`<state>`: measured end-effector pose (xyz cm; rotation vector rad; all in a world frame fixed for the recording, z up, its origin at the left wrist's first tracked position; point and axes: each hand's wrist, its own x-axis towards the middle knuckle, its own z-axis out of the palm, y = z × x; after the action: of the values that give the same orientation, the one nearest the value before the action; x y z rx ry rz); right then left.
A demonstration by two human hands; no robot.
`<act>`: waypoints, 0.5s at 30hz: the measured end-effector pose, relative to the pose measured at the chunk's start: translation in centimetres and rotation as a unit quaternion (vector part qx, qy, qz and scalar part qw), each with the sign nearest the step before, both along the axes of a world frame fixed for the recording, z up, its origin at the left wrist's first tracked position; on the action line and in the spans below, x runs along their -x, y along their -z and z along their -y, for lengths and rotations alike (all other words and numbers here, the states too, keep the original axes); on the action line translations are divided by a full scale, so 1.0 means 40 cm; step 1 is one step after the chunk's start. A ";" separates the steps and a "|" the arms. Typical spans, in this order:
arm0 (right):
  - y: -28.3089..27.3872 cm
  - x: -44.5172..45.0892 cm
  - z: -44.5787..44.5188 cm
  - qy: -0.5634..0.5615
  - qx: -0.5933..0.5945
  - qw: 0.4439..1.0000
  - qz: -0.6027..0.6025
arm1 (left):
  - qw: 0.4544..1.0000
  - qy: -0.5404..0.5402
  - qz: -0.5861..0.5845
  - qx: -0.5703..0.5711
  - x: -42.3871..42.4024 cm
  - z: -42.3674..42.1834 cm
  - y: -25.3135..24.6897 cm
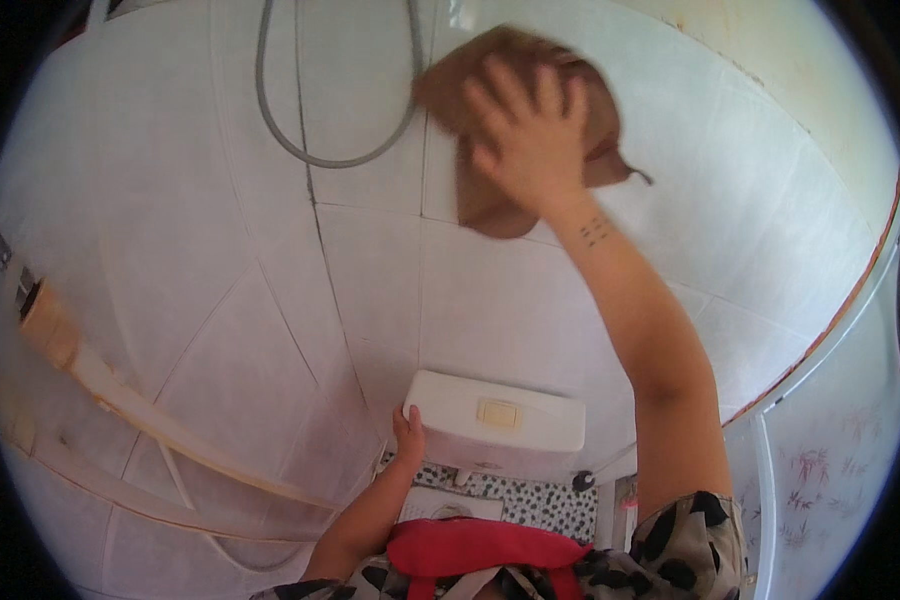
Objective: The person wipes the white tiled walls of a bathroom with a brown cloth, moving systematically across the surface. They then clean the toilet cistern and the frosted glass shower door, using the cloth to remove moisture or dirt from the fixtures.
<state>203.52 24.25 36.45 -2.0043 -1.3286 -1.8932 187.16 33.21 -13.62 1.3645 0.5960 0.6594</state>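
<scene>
My right hand [532, 135] is raised high, its fingers spread flat over a brown cloth [495, 202] that lies against the white tiled wall [487, 292]. Both the hand and the cloth are slightly blurred. One thin corner of the cloth sticks out to the right. Lower down, my left hand [411, 435] rests on the left end of a white toilet cistern [450, 397], the thumb up at the lid's edge and the other fingers partly hidden. A yellowed flush button [499, 414] sits in the cistern lid.
A grey shower hose [337, 163] hangs in a loop left of the cloth. Stained pipes [195, 454] run along the left wall. Behind the cistern's lower edge shows a pebble-patterned floor [547, 502]. A frosted panel with a printed plant pattern [817, 465] stands at the right.
</scene>
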 end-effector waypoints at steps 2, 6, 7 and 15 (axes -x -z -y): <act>0.089 0.009 0.000 -0.019 0.101 0.994 -0.032 | 1.000 -0.011 -0.006 0.018 -0.001 -0.004 -0.010; 0.305 -0.046 0.107 0.019 0.243 0.970 0.015 | 0.995 -0.028 -0.061 -0.080 -0.021 -0.038 0.044; 0.363 -0.097 0.165 0.085 0.261 0.958 0.088 | 0.986 -0.018 -0.096 -0.132 -0.023 -0.043 0.060; 0.445 -0.174 0.658 0.143 0.103 0.983 -0.038 | 0.899 -0.153 0.042 -0.409 -0.092 -0.023 -0.420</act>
<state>210.49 -2.07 18.66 -2.4641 -1.3269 -1.8259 190.85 34.11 3.17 2.0251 0.4784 1.3153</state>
